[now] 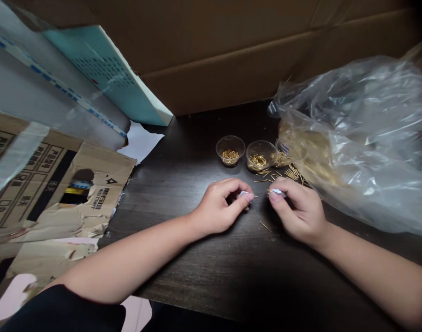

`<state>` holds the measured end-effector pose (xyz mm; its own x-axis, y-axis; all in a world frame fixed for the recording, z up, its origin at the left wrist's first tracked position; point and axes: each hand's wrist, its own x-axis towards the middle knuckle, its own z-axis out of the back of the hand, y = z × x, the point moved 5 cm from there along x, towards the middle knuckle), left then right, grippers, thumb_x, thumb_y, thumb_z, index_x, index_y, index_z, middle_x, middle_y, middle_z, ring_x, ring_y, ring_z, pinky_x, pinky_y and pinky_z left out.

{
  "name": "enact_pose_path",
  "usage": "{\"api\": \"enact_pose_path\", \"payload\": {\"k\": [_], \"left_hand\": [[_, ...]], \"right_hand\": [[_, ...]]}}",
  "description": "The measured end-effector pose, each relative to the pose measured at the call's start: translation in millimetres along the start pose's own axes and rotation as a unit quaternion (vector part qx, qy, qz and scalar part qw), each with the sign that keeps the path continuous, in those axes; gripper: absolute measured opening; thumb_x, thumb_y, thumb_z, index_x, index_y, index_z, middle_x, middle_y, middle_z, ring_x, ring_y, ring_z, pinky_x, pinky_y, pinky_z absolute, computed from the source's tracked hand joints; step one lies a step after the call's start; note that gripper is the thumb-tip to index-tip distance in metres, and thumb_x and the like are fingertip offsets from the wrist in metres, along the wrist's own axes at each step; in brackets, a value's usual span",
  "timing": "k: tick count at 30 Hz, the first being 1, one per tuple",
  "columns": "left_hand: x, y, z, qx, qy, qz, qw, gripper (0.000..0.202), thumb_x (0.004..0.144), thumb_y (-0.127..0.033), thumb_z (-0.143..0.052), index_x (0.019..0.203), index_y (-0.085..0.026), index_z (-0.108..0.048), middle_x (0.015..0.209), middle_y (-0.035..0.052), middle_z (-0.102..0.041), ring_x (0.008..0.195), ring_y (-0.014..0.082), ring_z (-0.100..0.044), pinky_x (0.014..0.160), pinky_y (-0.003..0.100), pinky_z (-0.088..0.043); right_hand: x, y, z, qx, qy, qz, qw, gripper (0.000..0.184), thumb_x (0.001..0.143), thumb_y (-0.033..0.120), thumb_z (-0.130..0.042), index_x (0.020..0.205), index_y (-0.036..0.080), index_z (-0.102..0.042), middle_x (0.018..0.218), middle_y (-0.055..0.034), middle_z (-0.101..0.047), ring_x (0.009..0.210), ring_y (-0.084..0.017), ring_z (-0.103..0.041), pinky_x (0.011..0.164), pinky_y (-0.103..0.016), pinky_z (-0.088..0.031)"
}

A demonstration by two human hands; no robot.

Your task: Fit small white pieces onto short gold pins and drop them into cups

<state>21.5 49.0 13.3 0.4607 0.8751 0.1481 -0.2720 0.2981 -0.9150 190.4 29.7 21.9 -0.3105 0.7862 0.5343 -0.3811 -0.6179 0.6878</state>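
Note:
My left hand (221, 205) rests on the dark wooden table (204, 276), fingers curled in a pinch round a small white piece (244, 194). My right hand (297, 210) sits just to its right, also pinched on a small white piece (276, 191). The two hands are a few centimetres apart. Thin gold pins (282, 174) lie scattered on the table just beyond my right hand, and one lone gold pin (265, 226) lies between my wrists. Two small clear cups, left cup (230, 150) and right cup (261, 156), hold more gold pins behind the hands.
A large crumpled clear plastic bag (363, 138) with gold pins inside fills the right side. A cardboard box wall (231, 60) stands at the back. Torn printed cardboard (58, 184) and a teal and white panel (110, 74) lie left of the table edge.

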Motion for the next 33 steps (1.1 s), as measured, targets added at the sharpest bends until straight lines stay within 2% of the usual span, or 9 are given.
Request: {"api": "enact_pose_path", "payload": {"k": [3, 8, 16, 33], "left_hand": [[0.5, 0.0, 0.1, -0.019, 0.003, -0.007, 1.0, 0.017, 0.096, -0.028, -0.06, 0.089, -0.014, -0.065, 0.071, 0.0018, -0.068, 0.065, 0.0109, -0.063, 0.065, 0.023, -0.048], [0.6, -2.4, 0.8, 0.021, 0.0, -0.057, 0.998, 0.014, 0.094, -0.025, -0.061, 0.088, -0.014, -0.066, 0.074, 0.0027, -0.068, 0.071, 0.0129, -0.061, 0.07, 0.026, -0.047], [-0.1, -3.3, -0.5, 0.041, 0.013, -0.088, 0.995, 0.012, 0.094, -0.023, -0.06, 0.087, -0.015, -0.065, 0.079, 0.0038, -0.069, 0.074, 0.0137, -0.06, 0.071, 0.027, -0.047], [-0.1, -4.2, 0.9, 0.052, 0.008, -0.1, 0.994, 0.012, 0.094, -0.023, -0.06, 0.088, -0.014, -0.066, 0.078, 0.0043, -0.069, 0.073, 0.0139, -0.061, 0.07, 0.027, -0.047]], "right_hand": [[-1.9, -3.4, -0.5, 0.022, 0.029, -0.022, 0.999, 0.014, 0.098, 0.013, -0.048, 0.085, 0.02, -0.051, 0.071, 0.0008, -0.05, 0.061, -0.011, -0.048, 0.058, -0.026, -0.04], [-2.4, -3.2, -5.2, 0.018, 0.071, -0.021, 0.997, 0.017, 0.097, 0.014, -0.05, 0.081, 0.02, -0.049, 0.067, 0.0025, -0.047, 0.056, -0.01, -0.044, 0.054, -0.025, -0.036], [1.8, 3.1, -7.7, -0.001, 0.089, 0.015, 0.996, 0.023, 0.094, 0.013, -0.05, 0.074, 0.021, -0.044, 0.063, 0.004, -0.041, 0.053, -0.009, -0.04, 0.052, -0.023, -0.032], [3.1, 1.8, -8.0, -0.018, 0.085, 0.009, 0.996, 0.025, 0.094, 0.014, -0.05, 0.071, 0.021, -0.041, 0.061, 0.0047, -0.039, 0.051, -0.009, -0.037, 0.05, -0.024, -0.031]]}}
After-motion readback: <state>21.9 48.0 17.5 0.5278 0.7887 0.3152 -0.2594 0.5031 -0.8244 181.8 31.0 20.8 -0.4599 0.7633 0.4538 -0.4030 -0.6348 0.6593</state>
